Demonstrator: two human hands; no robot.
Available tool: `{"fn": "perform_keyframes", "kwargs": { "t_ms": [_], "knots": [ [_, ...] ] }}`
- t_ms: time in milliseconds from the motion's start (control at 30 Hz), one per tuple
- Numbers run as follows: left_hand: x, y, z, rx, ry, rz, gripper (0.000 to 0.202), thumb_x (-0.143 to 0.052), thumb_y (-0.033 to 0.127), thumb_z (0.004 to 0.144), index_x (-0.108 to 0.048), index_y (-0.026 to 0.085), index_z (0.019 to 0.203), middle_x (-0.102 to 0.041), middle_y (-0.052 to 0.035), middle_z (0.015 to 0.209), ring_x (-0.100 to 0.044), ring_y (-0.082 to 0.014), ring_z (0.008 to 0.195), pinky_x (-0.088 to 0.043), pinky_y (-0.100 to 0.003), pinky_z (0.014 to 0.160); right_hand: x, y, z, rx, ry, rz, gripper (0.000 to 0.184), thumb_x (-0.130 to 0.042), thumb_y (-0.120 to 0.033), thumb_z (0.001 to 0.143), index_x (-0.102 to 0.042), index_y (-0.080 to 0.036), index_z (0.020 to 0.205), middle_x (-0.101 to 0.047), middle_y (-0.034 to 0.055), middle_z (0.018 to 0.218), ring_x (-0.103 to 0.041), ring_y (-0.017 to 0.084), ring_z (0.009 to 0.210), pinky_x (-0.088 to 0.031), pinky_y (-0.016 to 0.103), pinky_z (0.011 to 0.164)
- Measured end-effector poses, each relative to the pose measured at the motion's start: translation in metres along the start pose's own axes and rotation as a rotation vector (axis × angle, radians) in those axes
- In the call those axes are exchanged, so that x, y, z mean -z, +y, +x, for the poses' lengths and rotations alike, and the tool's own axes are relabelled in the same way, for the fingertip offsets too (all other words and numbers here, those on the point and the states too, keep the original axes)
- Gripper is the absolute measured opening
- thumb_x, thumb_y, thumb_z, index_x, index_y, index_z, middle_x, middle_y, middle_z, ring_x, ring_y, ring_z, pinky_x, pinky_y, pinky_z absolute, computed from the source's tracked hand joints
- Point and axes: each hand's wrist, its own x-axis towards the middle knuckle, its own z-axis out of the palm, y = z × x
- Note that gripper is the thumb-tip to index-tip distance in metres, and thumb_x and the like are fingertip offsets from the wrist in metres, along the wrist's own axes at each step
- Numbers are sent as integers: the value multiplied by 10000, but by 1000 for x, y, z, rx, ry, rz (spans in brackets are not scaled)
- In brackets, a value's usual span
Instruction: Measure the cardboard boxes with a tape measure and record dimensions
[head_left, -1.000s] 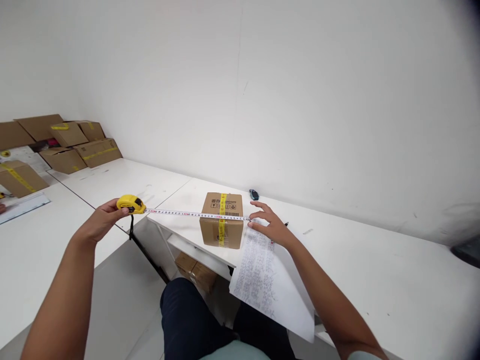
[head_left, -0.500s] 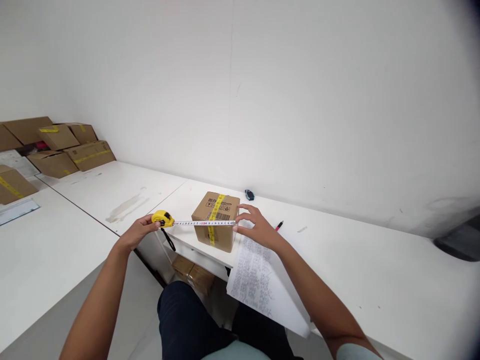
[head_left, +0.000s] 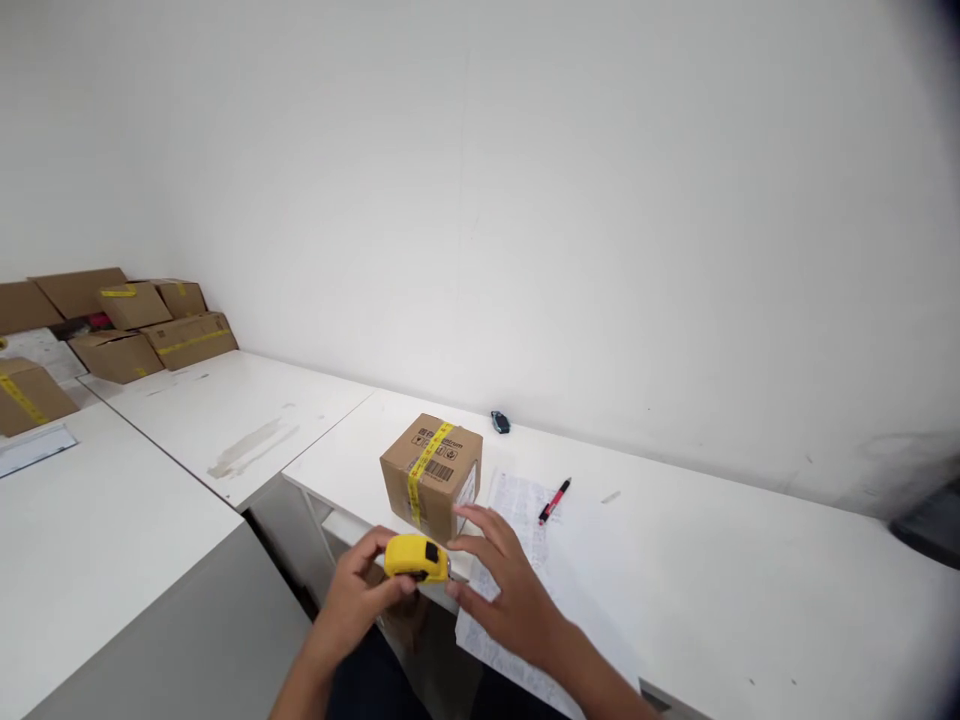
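Note:
In my left hand is a yellow tape measure with a black button, gripped between thumb and fingers. Its blade is drawn in, with only a short metal end showing on the right. My right hand is beside that end, fingers and thumb curved but apart; whether the thumb touches the metal is unclear. Just beyond both hands sits a closed cardboard box, sealed with yellow printed tape and carrying a white label on its right side.
Handwritten sheets lie right of the box, partly under my right arm, with a red and black pen on them. A small dark object rests by the wall. Several cardboard boxes are stacked at far left.
The blade stretched along the box's front has gone back into the tape measure. My left hand has brought it rightward and nearer; my right hand has come down from the box's edge.

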Motion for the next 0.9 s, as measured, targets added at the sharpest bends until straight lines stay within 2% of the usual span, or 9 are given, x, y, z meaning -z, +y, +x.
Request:
{"fn": "perform_keyframes", "kwargs": {
  "t_ms": [133, 233, 300, 400, 467, 567, 667, 800, 900],
  "knots": [
    [-39, -35, -24, 152, 191, -305, 476, -800, 555, 612, -705, 232, 949, -732, -74, 948, -666, -291, 933, -525, -379, 845, -28, 13, -51, -275, 15, 266, 634, -702, -441, 808, -450, -345, 1382, -456, 74, 1463, -411, 304, 1355, -327, 505, 1127],
    [-75, -50, -34, 263, 200, -406, 520, -745, 627, 644, -676, 258, 1003, -728, -81, 961, -667, -295, 950, -521, -409, 859, -48, 15, -73, -401, 26, 482, 725, -668, -523, 812, -362, -311, 1435, -502, 103, 1411, -495, 294, 1279, -374, 486, 1090],
    [-97, -56, -36, 237, 169, -316, 458, -757, 597, 643, -666, 263, 945, -711, -82, 951, -662, -290, 910, -521, -420, 828, -56, 13, -76, -445, 70, 579, 691, -636, -582, 814, -407, -289, 1396, -520, 111, 1383, -516, 292, 1251, -392, 473, 1073],
    [-116, -58, -35, 27, 165, 44, 279, -770, 472, 677, -656, 263, 823, -689, -98, 972, -634, -302, 930, -481, -464, 869, -60, 11, -70, -571, 179, 714, 657, -618, -663, 785, -490, -278, 1302, -566, 108, 1314, -544, 295, 1217, -425, 464, 1045],
    [-116, -52, -33, -106, 111, 263, 171, -710, 411, 753, -668, 271, 840, -686, -116, 991, -620, -314, 972, -438, -500, 921, -57, 14, -66, -636, 261, 792, 719, -656, -694, 727, -489, -273, 1286, -589, 110, 1271, -560, 302, 1198, -433, 471, 1039],
    [-100, -30, -29, -193, -164, 414, 294, -689, 392, 787, -669, 289, 1062, -654, -123, 1167, -580, -328, 1102, -397, -504, 990, -42, 21, -66, -630, 291, 759, 767, -701, -646, 717, -453, -251, 1327, -589, 112, 1262, -549, 295, 1212, -395, 467, 1074],
    [-77, -1, -27, -180, -373, 416, 559, -759, 450, 725, -590, 306, 1238, -545, -115, 1360, -509, -330, 1212, -371, -461, 1039, -18, 25, -68, -613, 117, 600, 801, -713, -550, 756, -392, -244, 1422, -557, 115, 1325, -518, 302, 1249, -345, 490, 1099],
    [-64, 22, -23, -55, -419, 281, 325, -601, 453, 867, -623, 261, 1129, -639, -94, 1099, -580, -231, 994, -445, -331, 873, 1, 15, -67, -478, -215, 422, 809, -774, -411, 720, -399, -299, 1428, -472, 84, 1441, -424, 311, 1338, -291, 468, 1127],
    [-66, 13, -18, 72, -504, 229, 279, -661, 454, 819, -672, 247, 1006, -667, -49, 984, -588, -206, 912, -435, -292, 798, 1, 6, -66, -462, -298, 393, 663, -791, -332, 682, -491, -273, 1270, -605, 55, 1206, -568, 281, 1121, -438, 405, 964]
  ]
}}
